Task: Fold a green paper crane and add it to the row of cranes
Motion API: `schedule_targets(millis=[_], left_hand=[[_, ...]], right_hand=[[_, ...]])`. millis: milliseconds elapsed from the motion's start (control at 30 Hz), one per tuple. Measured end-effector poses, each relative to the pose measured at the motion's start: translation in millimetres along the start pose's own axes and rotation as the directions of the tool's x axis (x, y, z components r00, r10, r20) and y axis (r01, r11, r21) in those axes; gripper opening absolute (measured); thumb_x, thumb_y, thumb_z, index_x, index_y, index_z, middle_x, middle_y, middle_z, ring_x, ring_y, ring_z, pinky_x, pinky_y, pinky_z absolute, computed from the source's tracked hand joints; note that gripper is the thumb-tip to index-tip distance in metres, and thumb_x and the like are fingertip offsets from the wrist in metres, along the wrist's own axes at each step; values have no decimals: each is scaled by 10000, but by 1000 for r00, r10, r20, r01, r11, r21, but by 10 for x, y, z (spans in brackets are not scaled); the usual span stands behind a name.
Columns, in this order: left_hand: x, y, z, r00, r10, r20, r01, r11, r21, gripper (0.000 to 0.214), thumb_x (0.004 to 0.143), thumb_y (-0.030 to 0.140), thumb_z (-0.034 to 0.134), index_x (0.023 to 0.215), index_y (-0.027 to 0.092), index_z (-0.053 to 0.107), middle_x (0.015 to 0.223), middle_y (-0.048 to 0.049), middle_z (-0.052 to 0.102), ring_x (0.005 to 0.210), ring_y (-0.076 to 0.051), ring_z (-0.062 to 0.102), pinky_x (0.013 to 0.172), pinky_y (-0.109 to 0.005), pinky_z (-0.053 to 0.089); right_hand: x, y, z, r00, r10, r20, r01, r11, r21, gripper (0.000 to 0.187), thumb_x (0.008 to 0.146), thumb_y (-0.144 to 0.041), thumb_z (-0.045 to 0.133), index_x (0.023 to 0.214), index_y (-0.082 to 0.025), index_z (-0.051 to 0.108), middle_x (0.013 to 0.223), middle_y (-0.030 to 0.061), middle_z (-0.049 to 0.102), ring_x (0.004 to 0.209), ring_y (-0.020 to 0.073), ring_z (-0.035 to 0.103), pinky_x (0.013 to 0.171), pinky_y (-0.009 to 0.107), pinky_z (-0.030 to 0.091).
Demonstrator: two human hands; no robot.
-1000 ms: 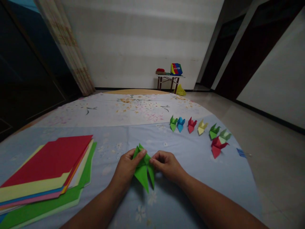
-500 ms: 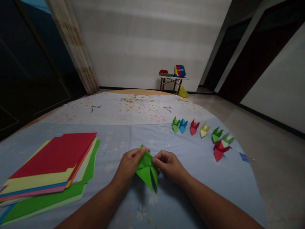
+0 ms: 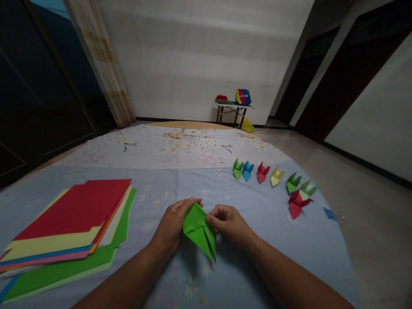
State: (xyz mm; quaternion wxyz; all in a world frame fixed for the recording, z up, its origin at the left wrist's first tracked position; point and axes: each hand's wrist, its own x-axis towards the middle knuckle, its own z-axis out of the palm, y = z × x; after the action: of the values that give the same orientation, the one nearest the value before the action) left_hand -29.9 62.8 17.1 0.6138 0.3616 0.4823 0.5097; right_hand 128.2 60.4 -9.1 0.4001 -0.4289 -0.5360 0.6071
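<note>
Between my hands is a folded piece of green origami paper (image 3: 198, 229), a diamond shape whose lower half is split into two narrow points aimed toward me. My left hand (image 3: 172, 221) grips its upper left side, thumb along the edge and fingers behind. At the right corner, my right hand (image 3: 230, 225) pinches the paper between thumb and curled forefinger. Both hands are just above the blue flowered tablecloth (image 3: 161, 279). The fingers behind the paper are mostly hidden.
A stack of coloured paper (image 3: 74, 210) lies at the left, red on top. Several folded paper cranes (image 3: 262, 172) stand in a curved row at the right. Near the right table edge lies a small blue item (image 3: 330, 213). Against the wall stands a small table (image 3: 233, 106).
The upper tip by my left thumb no longer sticks up, and the green paper's front face looks broader. Its lower points have swung slightly right and closer together. My hands have barely moved.
</note>
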Motion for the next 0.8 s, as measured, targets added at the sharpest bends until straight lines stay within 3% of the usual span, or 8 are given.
schedule_targets(millis=[167,333,500,800], left_hand=[[-18,38,-2,998,-43,43,46,996,-82,438,731,473,608,971,109,659,858,-116,704,708,-199,652,645,-289,505],[-5,30,9,998,19,53,-22,998,60,774,592,310,783,1265,179,424,724,-28,693,553,-155,637,528,-242,484],[31,-16,-10,998,-57,39,55,997,53,625,561,261,797,1104,114,526,675,-38,685,493,-136,616,481,-221,471],[23,-9,-11,999,-32,2,32,999,-9,552,538,235,806,1024,145,559,677,-4,681,495,-118,614,489,-211,477]], right_hand=[[13,5,3,999,7,-34,-6,1000,1,377,629,-489,680,626,-152,510,470,-51,521,415,60,457,435,188,358],[10,-7,6,999,15,-48,-15,1000,9,380,621,-492,684,626,-158,503,466,-56,513,407,59,453,431,188,358],[9,3,18,999,-9,-44,8,1000,-19,358,632,-464,688,643,-152,511,491,-54,522,418,55,458,433,183,359],[9,-5,31,999,36,6,-36,999,30,351,599,-415,724,716,-149,529,544,-50,556,444,56,475,449,181,358]])
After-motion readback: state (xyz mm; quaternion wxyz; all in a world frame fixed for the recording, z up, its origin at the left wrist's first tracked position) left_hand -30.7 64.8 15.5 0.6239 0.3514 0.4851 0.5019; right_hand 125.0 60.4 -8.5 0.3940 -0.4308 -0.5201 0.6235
